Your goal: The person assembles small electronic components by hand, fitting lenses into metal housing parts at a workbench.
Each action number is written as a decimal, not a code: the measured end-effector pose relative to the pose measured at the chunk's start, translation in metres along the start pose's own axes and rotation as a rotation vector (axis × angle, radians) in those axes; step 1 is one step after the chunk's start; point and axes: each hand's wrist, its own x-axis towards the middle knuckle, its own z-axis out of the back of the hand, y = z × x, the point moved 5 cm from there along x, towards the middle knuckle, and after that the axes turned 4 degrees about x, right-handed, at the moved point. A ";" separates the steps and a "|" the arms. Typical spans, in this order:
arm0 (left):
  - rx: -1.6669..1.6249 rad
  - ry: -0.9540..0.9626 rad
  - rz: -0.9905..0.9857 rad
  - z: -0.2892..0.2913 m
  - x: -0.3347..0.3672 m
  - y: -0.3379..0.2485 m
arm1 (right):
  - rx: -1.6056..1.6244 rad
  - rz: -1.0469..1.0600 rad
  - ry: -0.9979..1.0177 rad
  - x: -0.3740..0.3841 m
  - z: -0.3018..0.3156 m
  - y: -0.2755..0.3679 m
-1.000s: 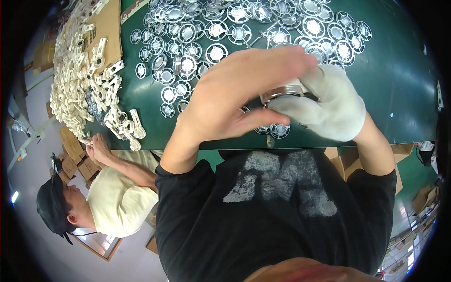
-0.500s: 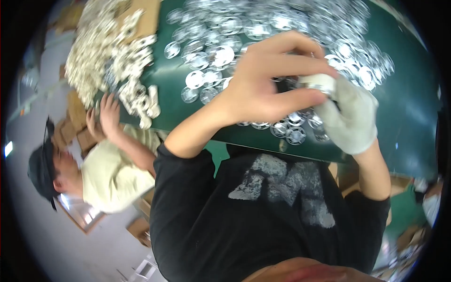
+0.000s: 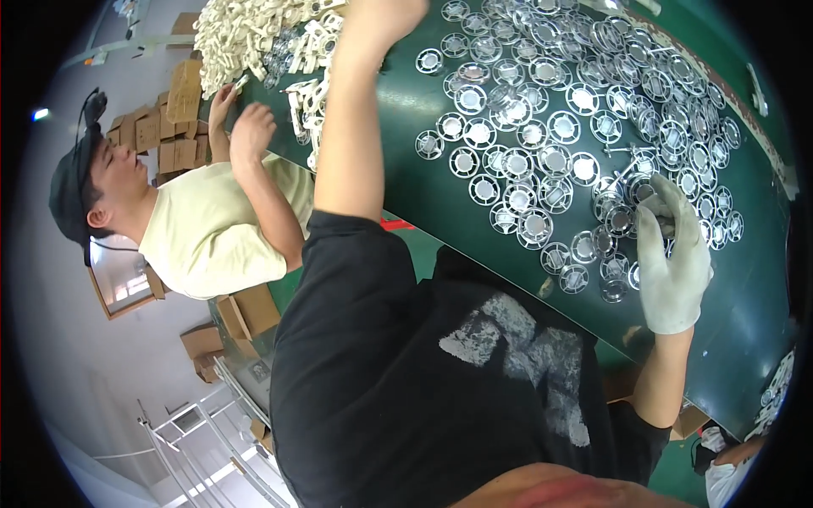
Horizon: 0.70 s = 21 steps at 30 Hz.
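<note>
Gloved right hand (image 3: 671, 262) rests half-curled on round silver spoked discs (image 3: 542, 161) on the green table (image 3: 745, 313); left hand (image 3: 385, 15) raised, grip unclear

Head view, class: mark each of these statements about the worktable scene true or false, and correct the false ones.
1. The right hand wears a white glove. True.
2. The left hand is gloved as well. False: it is bare, raised at the top edge of the picture.
3. The table has a dark green surface. True.
4. The round silver parts are stacked in one tall pile. False: they lie spread flat over the table.
5. The cream plastic pieces are heaped at the table's far left end. True.
6. The co-worker in the pale yellow shirt wears a white cap. False: the cap is dark.
</note>
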 end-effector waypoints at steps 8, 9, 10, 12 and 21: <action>0.511 -0.179 0.316 0.020 -0.053 0.160 | -0.112 0.174 -0.034 0.001 0.001 0.010; 0.502 -0.171 0.292 0.016 -0.049 0.152 | -0.100 0.153 -0.023 0.003 0.002 0.007; 0.500 -0.183 0.313 0.020 -0.051 0.151 | -0.076 0.141 -0.005 0.005 -0.001 0.005; 0.372 -0.342 0.288 0.031 -0.061 0.130 | -0.052 0.140 -0.012 0.002 -0.004 0.006; -0.709 0.248 -0.182 -0.023 -0.099 -0.136 | -0.057 0.376 -0.019 0.004 0.004 0.009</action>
